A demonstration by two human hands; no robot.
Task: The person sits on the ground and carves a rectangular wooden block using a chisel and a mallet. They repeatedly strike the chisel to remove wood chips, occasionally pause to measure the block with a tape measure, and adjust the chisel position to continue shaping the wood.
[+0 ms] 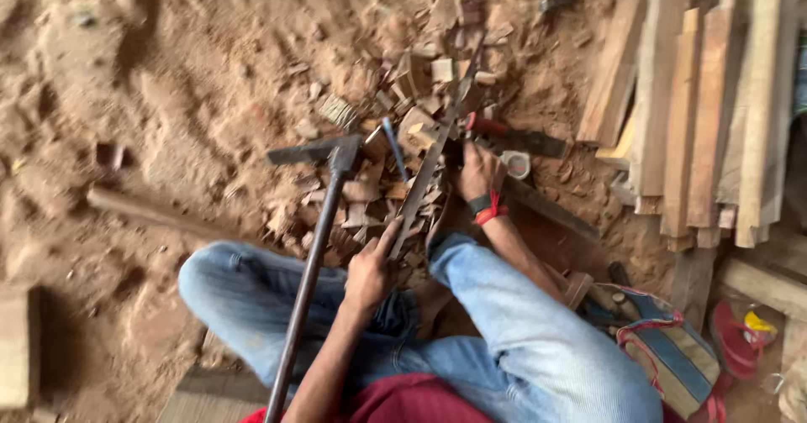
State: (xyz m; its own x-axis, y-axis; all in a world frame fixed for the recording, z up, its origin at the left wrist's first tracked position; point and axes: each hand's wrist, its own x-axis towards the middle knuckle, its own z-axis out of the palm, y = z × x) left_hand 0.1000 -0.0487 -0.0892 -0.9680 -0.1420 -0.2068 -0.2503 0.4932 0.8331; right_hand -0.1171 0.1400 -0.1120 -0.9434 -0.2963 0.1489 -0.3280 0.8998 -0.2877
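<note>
1. The person sits on the sandy floor (168, 95) with knees bent, in blue jeans (521, 322) and a red top.
2. A long, thin saw blade (433, 158) lies slanting over a heap of wood scraps (403, 95), running from the near end by the knees up toward the far side of the heap.
3. The left hand (370, 272) is at the near end of the saw blade, its fingers (388, 236) closed around that end.
4. The right hand (479, 171) is just right of the saw blade's middle, its fingers curled down close against it; what exactly they grip cannot be told through the blur.
5. A red and black band (485, 209) sits on the right wrist.
6. A long-handled adze (324, 188) stands left of the saw blade, its dark head over the scraps and its shaft running down past the left knee.
7. A red-handled tool (513, 136) lies just right of the saw blade, beyond the right hand.
8. A stack of wooden planks (698, 112) lies well right of the saw blade.
9. A striped bag (668, 352) rests near the right knee.
</note>
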